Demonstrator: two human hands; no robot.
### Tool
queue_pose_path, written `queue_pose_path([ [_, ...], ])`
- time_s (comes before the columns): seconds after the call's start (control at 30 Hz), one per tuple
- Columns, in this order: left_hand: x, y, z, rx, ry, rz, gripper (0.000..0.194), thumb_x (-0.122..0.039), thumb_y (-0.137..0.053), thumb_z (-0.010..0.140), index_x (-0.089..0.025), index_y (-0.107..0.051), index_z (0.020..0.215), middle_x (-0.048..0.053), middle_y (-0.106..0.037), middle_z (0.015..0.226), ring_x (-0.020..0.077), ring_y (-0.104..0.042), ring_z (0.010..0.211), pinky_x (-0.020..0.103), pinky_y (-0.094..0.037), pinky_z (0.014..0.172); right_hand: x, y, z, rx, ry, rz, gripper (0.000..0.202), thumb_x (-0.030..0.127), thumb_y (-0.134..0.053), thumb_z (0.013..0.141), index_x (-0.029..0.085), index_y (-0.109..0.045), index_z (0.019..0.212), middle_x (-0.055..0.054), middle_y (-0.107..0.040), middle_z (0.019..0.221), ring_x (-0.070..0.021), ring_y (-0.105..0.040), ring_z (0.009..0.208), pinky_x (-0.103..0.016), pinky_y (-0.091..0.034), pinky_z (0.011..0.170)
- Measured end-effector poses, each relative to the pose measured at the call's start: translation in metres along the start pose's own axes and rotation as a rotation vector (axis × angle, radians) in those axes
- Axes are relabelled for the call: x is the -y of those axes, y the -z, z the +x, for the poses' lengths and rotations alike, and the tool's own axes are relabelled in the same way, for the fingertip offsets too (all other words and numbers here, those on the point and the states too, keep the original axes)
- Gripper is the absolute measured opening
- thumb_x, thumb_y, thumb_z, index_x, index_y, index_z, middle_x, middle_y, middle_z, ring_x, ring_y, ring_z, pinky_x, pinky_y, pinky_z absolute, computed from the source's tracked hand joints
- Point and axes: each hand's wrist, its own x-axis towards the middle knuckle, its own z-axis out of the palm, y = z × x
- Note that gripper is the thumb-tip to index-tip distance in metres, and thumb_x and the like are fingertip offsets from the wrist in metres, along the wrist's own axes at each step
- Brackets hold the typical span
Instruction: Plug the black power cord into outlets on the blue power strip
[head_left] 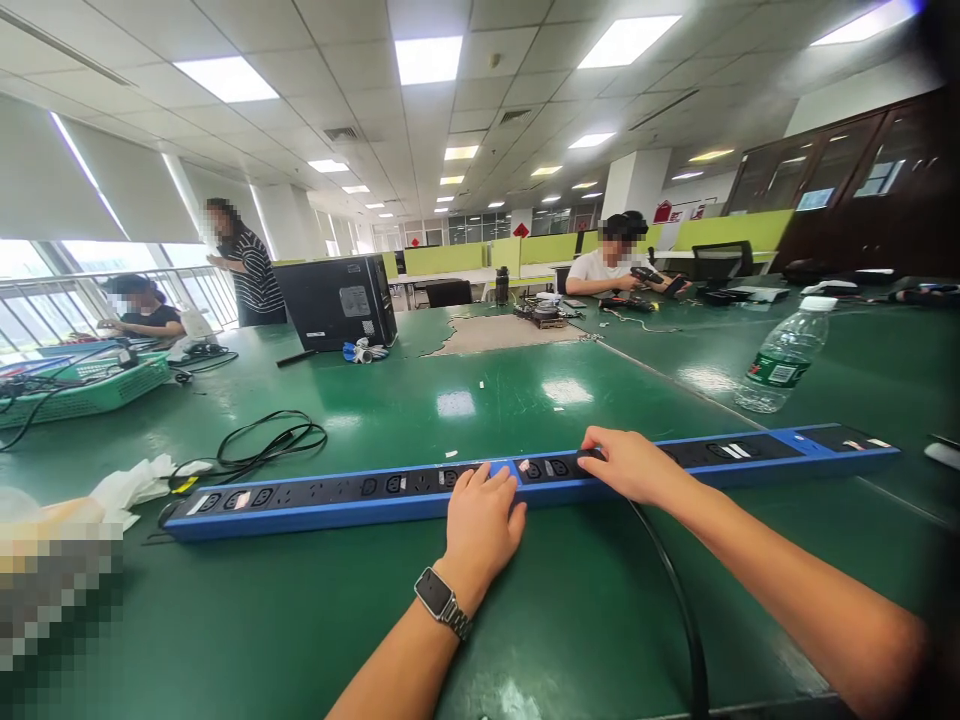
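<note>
A long blue and black power strip (315, 492) lies across the green table, its rows of sockets facing up. My left hand (481, 518) rests on it near the middle, fingers stretched over the sockets and the blue band; a watch (436, 592) is on that wrist. To the right of it, my right hand (631, 466) pinches a black power plug (588, 456) at a socket. Fingers partly cover the plug, so I cannot tell how deep it sits. From beneath that hand a black cable (677, 585) runs toward the table's front edge.
A water bottle (786, 355) stands behind the strip's right end. At the left are a coiled black cable (277, 440), white plastic wrapping (139, 490) and a green basket (112, 392). Farther back stand a computer case (330, 305) and a person at the table (611, 265).
</note>
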Motion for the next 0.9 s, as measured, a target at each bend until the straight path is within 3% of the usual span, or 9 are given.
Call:
queue_pose_path([
  [0.17, 0.002, 0.004, -0.006, 0.049, -0.017, -0.002, 0.043, -0.025, -0.061, 0.088, -0.021, -0.06, 0.131, 0.008, -0.058, 0.142, 0.0316, -0.046, 0.137, 0.053, -0.036, 0.116, 0.007, 0.006, -0.001, -0.029, -0.004, -0.035, 0.013, 0.033, -0.058, 0.077, 0.025, -0.067, 0.079, -0.003, -0.07, 0.074, -0.0199, -0.061, 0.067, -0.029, -0.035, 0.058],
  [0.3, 0.006, 0.004, -0.009, 0.083, -0.044, -0.026, 0.051, -0.026, -0.063, 0.087, -0.02, -0.055, 0.137, 0.007, -0.054, 0.146, 0.0318, -0.042, 0.14, 0.053, -0.034, 0.118, 0.025, 0.034, -0.002, -0.171, -0.09, 0.017, 0.014, 0.03, -0.055, 0.078, 0.025, -0.066, 0.073, -0.002, -0.068, 0.066, -0.0188, -0.058, 0.062, -0.029, -0.033, 0.056],
  [0.37, 0.008, 0.001, -0.009, 0.055, -0.063, -0.029, 0.051, -0.025, -0.064, 0.086, -0.019, -0.055, 0.136, 0.008, -0.054, 0.146, 0.0328, -0.043, 0.14, 0.055, -0.034, 0.117, 0.04, 0.048, -0.003, -0.245, -0.068, 0.035, 0.015, 0.033, -0.055, 0.078, 0.024, -0.068, 0.077, -0.001, -0.065, 0.061, -0.0192, -0.057, 0.062, -0.029, -0.033, 0.057],
  [0.43, 0.009, -0.004, -0.007, -0.009, -0.076, -0.025, 0.043, -0.023, -0.063, 0.087, -0.019, -0.059, 0.13, 0.008, -0.058, 0.141, 0.0332, -0.047, 0.136, 0.056, -0.037, 0.115, 0.057, 0.053, -0.005, -0.186, -0.017, 0.055, 0.011, 0.03, -0.058, 0.075, 0.023, -0.066, 0.074, -0.001, -0.066, 0.062, -0.0179, -0.058, 0.062, -0.028, -0.033, 0.058],
  [0.6, 0.015, -0.009, -0.004, -0.207, -0.025, -0.062, 0.019, -0.02, -0.064, 0.087, -0.02, -0.067, 0.105, 0.009, -0.074, 0.106, 0.0273, -0.067, 0.108, 0.045, -0.055, 0.096, 0.093, 0.022, -0.009, 0.042, 0.027, 0.254, 0.009, 0.023, -0.057, 0.077, 0.02, -0.065, 0.073, 0.0, -0.068, 0.067, -0.014, -0.058, 0.065, -0.024, -0.036, 0.06],
  [0.73, 0.016, -0.008, -0.004, -0.251, 0.029, -0.142, 0.032, -0.018, -0.068, 0.082, -0.02, -0.061, 0.113, 0.007, -0.072, 0.107, 0.0231, -0.068, 0.099, 0.038, -0.058, 0.089, 0.105, -0.001, -0.005, 0.058, 0.029, 0.342, 0.009, 0.021, -0.058, 0.077, 0.019, -0.065, 0.071, -0.001, -0.068, 0.068, -0.0138, -0.058, 0.065, -0.024, -0.036, 0.059],
  [0.9, 0.011, -0.009, -0.002, -0.238, 0.116, -0.167, 0.055, -0.02, -0.07, 0.079, -0.02, -0.052, 0.131, 0.01, -0.066, 0.124, 0.0265, -0.064, 0.112, 0.044, -0.054, 0.097, 0.109, -0.006, -0.001, 0.019, 0.029, 0.264, 0.01, 0.024, -0.059, 0.077, 0.021, -0.067, 0.074, -0.002, -0.069, 0.071, -0.0151, -0.058, 0.066, -0.026, -0.034, 0.058],
])
